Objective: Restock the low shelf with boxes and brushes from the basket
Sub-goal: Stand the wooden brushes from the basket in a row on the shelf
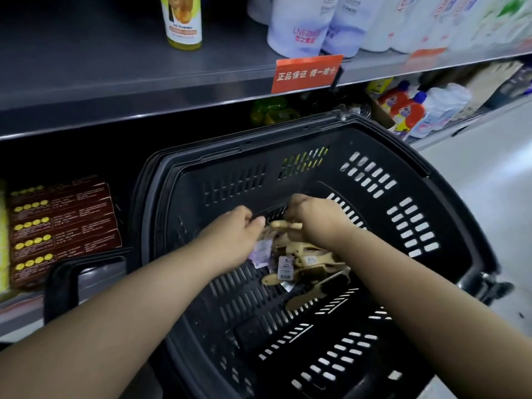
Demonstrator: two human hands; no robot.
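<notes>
A black slotted basket (388,180) stands in front of the low shelf. On its floor lies a heap of tan wooden brushes (311,272) with paper tags. Both my hands are down inside the basket over the far end of the heap. My left hand (233,237) is curled on the brushes by a purple tag. My right hand (313,217) is closed around tan brush handles that stick out to its left. Several dark red boxes (63,226) with yellow dots lie stacked on the low shelf at the left.
The basket's black handle (66,283) hangs over the shelf edge near the boxes. The upper shelf holds a yellow bottle (182,21), white refill pouches (299,24) and an orange sign (306,73). Detergent bottles (414,110) stand at the right, beside pale floor.
</notes>
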